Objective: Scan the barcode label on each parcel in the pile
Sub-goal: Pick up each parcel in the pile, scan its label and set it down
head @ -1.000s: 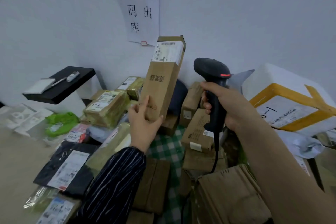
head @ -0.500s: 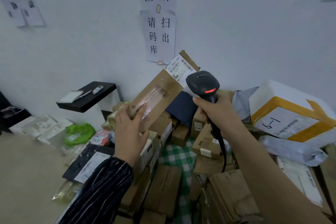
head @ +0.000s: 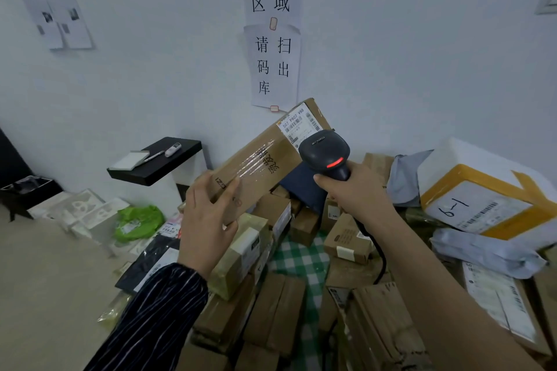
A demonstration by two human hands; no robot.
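Parcel: a long brown cardboard box [head: 265, 159] is held tilted above the pile of cardboard parcels [head: 271, 310], its white barcode label [head: 298, 125] uppermost.
Left hand [head: 208, 220]: the box's lower end is grasped.
Right hand [head: 355, 190]: the black handheld scanner [head: 327, 153] is gripped, just beside the label.

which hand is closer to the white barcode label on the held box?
Right. The right hand, gripping the scanner, sits just below the label at the upper end of the box; the left hand grips its opposite, lower end.
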